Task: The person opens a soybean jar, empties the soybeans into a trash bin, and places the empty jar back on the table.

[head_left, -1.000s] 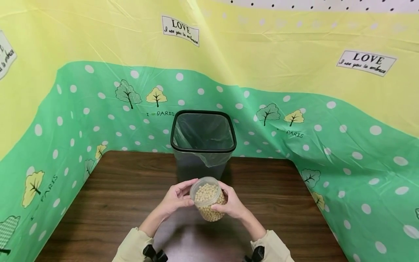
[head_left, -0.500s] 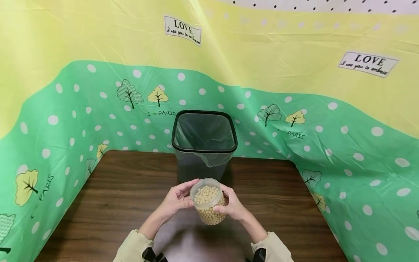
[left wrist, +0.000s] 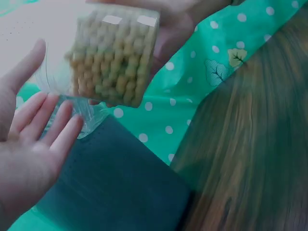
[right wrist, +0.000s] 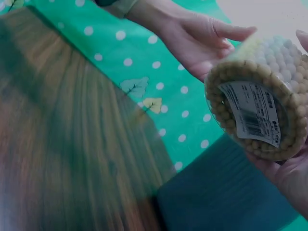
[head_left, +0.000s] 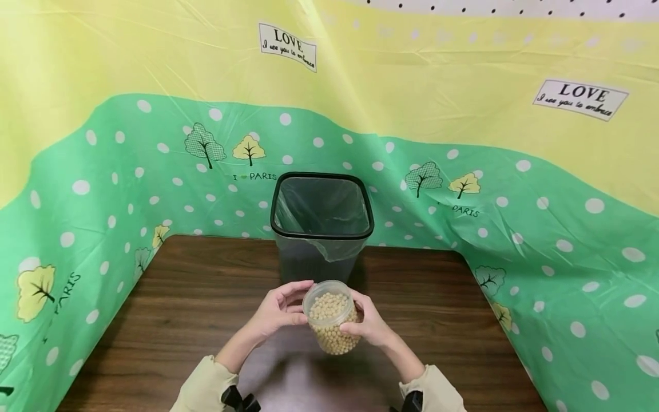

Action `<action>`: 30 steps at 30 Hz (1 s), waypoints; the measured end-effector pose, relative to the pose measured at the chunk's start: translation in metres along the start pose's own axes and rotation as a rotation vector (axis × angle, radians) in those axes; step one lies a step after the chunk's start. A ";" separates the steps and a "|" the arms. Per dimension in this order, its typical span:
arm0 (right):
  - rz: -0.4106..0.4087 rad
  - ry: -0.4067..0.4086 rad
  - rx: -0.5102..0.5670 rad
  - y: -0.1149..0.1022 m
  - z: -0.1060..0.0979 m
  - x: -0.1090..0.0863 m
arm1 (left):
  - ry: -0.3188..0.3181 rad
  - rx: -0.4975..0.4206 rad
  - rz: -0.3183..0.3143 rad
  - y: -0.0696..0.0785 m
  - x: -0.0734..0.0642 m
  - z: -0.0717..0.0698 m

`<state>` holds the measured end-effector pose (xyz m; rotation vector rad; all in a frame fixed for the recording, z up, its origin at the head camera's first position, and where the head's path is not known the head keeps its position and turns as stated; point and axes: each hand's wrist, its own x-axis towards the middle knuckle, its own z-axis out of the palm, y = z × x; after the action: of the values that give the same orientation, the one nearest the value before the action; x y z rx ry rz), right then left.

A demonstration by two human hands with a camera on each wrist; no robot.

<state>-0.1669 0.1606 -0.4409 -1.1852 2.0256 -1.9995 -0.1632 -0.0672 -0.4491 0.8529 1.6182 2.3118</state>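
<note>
In the head view, a clear plastic jar (head_left: 333,322) of round pale-yellow beans (head_left: 328,305) tilts slightly above the table, in front of the bin. My right hand (head_left: 372,325) grips it from the right, thumb on the near side. My left hand (head_left: 273,312) is at its left, fingertips right at the rim. The left wrist view has the left fingers (left wrist: 67,125) extended and spread beside the jar's mouth, thumb apart. In the right wrist view, a white label with a barcode (right wrist: 252,113) covers part of the jar's base.
A dark bin (head_left: 316,260) with a black rim and a clear liner stands at the back of the brown wooden table (head_left: 206,286). A green and yellow printed cloth (head_left: 453,86) hangs behind and along both sides.
The jar has shifted slightly right and toward me with the right hand. My left hand stays near the rim, its fingers a little less wrapped about it.
</note>
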 end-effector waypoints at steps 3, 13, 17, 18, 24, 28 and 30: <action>0.005 -0.013 -0.032 0.002 0.002 -0.001 | -0.064 -0.032 -0.007 -0.001 0.001 0.000; -0.023 0.170 -0.248 -0.015 0.012 0.001 | 0.189 0.122 -0.030 0.001 -0.002 0.018; 0.017 -0.050 0.054 -0.002 0.001 -0.002 | -0.027 0.009 -0.011 0.001 -0.001 0.006; 0.020 -0.077 0.076 0.000 0.001 -0.002 | -0.062 -0.002 -0.017 0.001 -0.001 0.004; 0.016 0.187 -0.333 -0.015 0.020 0.005 | 0.169 0.107 -0.052 0.001 0.000 0.016; 0.006 0.280 -0.408 -0.003 0.018 0.004 | 0.240 0.156 -0.088 0.003 0.001 0.018; 0.008 0.214 -0.244 0.007 0.011 0.001 | 0.169 0.123 -0.072 0.003 0.001 0.010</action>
<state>-0.1653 0.1503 -0.4477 -1.0341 2.4314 -1.9978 -0.1580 -0.0594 -0.4434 0.6253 1.8442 2.3093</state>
